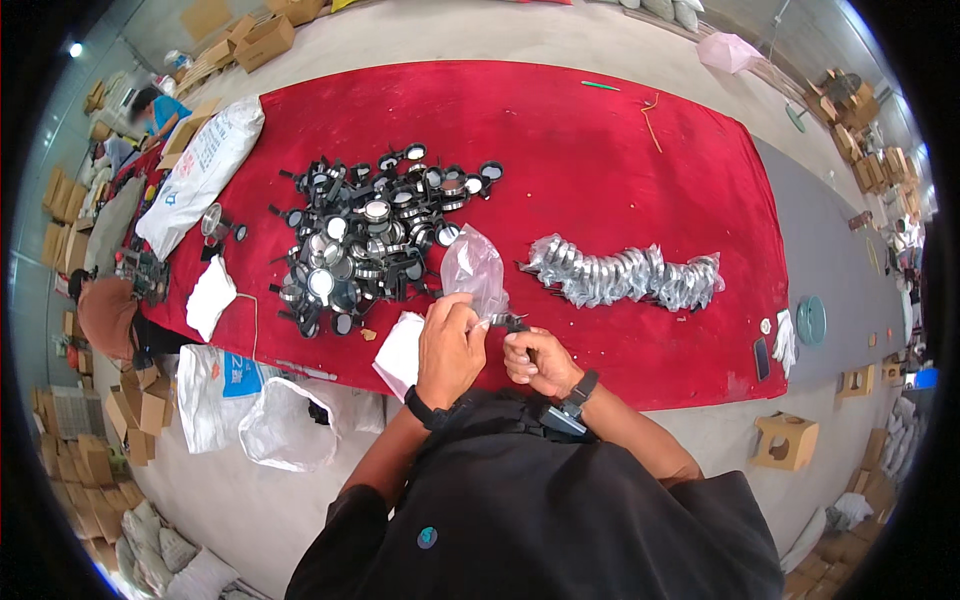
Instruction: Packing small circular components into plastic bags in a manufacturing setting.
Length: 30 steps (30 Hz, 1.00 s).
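My left hand point(450, 348) is closed on the edge of a clear plastic bag point(473, 270), which stands up limp above the fingers. Close beside it, my right hand point(540, 362) grips the black stem of a small round piece point(508, 321), its silvery end at the bag's mouth. How far it sits inside the bag, I cannot tell. Beyond my left hand spreads a heap of round, mirror-like pieces point(370, 240) with silver rims and black mounts. To the right, a row of similar pieces wrapped in clear bags point(625, 275) lies packed side by side.
The red-covered table point(640, 365) carries a white sack point(205, 170), white sheets point(400, 352), a phone point(762, 358), a glove point(784, 340) and a green pen point(601, 86). White bags point(290, 425) stand at its near edge. Two people point(110, 315) are at the left.
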Motion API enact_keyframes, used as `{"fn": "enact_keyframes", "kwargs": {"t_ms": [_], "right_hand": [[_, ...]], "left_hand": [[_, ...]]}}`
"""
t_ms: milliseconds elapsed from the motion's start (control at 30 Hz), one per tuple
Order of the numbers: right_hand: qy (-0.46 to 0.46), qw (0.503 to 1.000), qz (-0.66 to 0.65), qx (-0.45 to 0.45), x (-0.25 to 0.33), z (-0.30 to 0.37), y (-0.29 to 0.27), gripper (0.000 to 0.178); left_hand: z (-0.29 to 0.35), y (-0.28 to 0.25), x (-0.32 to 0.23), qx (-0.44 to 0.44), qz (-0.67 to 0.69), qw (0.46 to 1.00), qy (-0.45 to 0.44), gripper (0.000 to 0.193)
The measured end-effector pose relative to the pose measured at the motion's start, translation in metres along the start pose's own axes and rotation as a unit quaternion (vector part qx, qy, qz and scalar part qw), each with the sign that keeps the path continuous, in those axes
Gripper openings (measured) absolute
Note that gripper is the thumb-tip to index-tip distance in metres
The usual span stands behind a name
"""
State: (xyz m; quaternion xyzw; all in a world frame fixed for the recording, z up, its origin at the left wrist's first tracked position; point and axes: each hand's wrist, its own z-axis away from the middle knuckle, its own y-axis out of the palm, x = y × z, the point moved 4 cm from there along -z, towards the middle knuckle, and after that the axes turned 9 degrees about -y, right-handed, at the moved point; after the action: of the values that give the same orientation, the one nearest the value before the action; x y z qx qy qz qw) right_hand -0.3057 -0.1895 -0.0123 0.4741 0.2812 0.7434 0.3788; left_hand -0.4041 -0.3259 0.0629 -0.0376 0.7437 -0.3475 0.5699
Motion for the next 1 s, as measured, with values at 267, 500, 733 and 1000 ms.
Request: {"fn": "enact_keyframes", "kwargs": {"t_ms": [267,500,733,1000], "right_hand": [[0.015,0.995,0.099,-0.001,0.000,-0.004,0.006,0.034],[-0.122,0.790,0.601,-0.009,0.022,-0.021,0.010,0.030],[-0.347,0.740,0.576,-0.018,0.029,-0.031,-0.006,0.034],[-0.244,0.817,0.519,0.052,0.032,-0.046,0.002,0.028]], "left_hand": [[-0.009,0.001,-0.013,0.028,-0.051,0.998,0.037,0.012],[-0.011,0.007,-0.025,0.057,0.003,0.996,0.063,0.011],[0.004,0.031,-0.030,0.099,0.005,0.991,0.085,0.008],[-0.022,0.063,0.048,0.123,0.330,0.909,-0.225,0.028]]}}
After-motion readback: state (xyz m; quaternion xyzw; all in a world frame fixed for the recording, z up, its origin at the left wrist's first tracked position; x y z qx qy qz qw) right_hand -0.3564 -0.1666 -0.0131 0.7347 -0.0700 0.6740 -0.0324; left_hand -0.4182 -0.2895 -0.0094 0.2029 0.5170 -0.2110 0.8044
